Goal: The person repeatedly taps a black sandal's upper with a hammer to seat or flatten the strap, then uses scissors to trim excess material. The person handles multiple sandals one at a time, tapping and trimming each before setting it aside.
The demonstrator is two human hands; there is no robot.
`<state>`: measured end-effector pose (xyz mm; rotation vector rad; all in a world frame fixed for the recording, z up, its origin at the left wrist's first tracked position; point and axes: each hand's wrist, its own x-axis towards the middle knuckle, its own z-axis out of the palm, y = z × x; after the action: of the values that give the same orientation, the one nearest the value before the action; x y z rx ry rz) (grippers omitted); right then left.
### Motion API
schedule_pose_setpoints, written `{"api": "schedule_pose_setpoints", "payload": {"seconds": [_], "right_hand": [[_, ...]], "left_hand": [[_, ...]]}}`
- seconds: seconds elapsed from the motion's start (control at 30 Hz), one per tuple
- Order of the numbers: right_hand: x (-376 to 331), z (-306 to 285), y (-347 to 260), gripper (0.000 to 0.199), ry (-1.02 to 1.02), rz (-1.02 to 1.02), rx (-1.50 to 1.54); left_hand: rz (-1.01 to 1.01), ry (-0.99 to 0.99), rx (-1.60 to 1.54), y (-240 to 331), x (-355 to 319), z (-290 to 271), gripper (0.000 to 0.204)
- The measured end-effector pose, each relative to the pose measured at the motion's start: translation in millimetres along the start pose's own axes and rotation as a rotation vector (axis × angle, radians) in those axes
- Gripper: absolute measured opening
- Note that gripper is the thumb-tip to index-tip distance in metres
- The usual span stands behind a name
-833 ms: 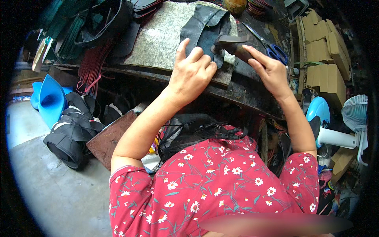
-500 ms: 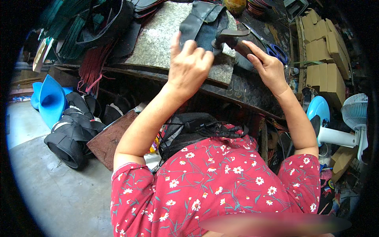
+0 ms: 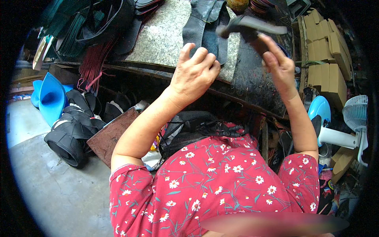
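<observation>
My right hand (image 3: 281, 73) grips the dark handle of a hammer (image 3: 254, 27). The hammer's metal head is blurred and raised above the right edge of a pale speckled stone slab. On that slab lies a folded black leather piece (image 3: 209, 29), its strips overlapping. Over the leather's near edge is my left hand (image 3: 194, 75), back upward, with its fingers bent and closed. The fingertips are turned under, so whatever they pinch is hidden. Behind the hammer and right hand, a bit of blue scissors handle (image 3: 284, 50) shows.
The stone slab (image 3: 158, 37) rests on a dark worktable (image 3: 252, 83). Dark straps and sheets (image 3: 104, 21) crowd its left side. Cardboard boxes (image 3: 329, 51) and a white fan (image 3: 355, 114) stand at right. Black shoe-like pieces (image 3: 69, 138) and blue foam (image 3: 51, 96) are at left.
The hammer has lifted off the leather, moving up and to the right with my right hand. My left hand has shifted slightly down and right, its index finger now more bent.
</observation>
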<state>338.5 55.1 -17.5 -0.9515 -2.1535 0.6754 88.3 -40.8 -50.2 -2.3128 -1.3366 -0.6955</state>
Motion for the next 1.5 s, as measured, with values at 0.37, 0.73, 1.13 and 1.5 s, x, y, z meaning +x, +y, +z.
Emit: {"api": "schedule_pose_setpoints", "payload": {"seconds": [0.37,0.73,1.13,1.5], "right_hand": [[-9,-3,16,0.035,-0.15,-0.067,-0.363],[-16,-7,-12,0.035,-0.236,0.007,-0.264],[-19,-4,-14,0.035,-0.183,-0.191,-0.28],[-12,7,26,0.035,-0.072,-0.262,-0.428]], "left_hand": [[-0.122,-0.162,-0.555,-78,70,54,0.023],[-0.15,-0.425,-0.53,-87,78,64,0.039],[-0.351,0.09,-0.784,-80,59,72,0.025],[-0.815,0.345,-0.696,-89,53,92,0.019]]}}
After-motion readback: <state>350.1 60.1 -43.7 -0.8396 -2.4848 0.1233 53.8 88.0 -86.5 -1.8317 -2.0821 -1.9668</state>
